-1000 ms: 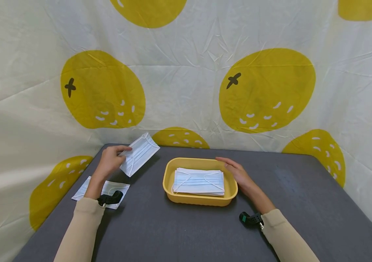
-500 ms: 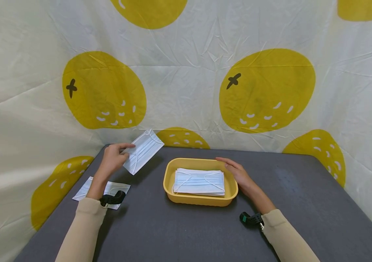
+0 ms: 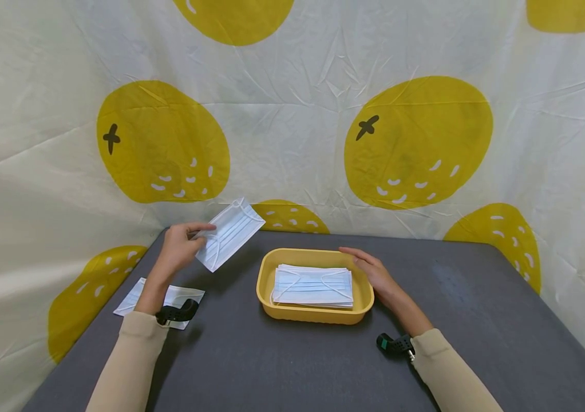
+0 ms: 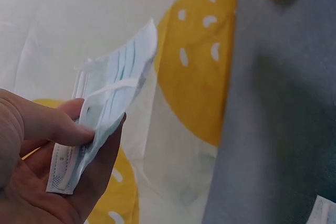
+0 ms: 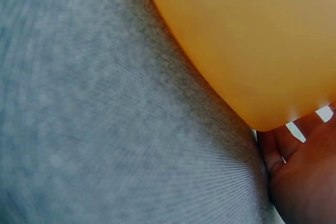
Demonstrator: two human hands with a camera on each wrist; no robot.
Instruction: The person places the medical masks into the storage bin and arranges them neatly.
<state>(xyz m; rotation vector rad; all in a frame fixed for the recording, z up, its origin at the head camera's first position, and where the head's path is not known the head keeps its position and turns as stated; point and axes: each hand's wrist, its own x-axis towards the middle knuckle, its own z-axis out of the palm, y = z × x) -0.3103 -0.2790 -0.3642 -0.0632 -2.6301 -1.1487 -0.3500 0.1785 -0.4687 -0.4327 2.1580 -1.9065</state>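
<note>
My left hand [image 3: 181,249] pinches a pale blue face mask [image 3: 230,233] between thumb and fingers, tilted above the table's far left part. In the left wrist view the thumb presses on the mask's near end [image 4: 113,93], and its white ear loop shows. My right hand [image 3: 375,274] rests with extended fingers against the right back corner of a yellow basket [image 3: 313,315]. The right wrist view has those fingers beside the basket's wall [image 5: 252,51]. Inside the basket lies a stack of face masks [image 3: 313,286], ear loops on top.
More face masks [image 3: 176,294] lie on the dark grey table [image 3: 292,366] under my left wrist, partly hidden by it. A white curtain [image 3: 287,149] with large yellow fruit prints hangs along the table's back and sides.
My left hand has moved slightly right and upward, carrying the face mask with it. The right hand, the basket and the stack inside stay where they were.
</note>
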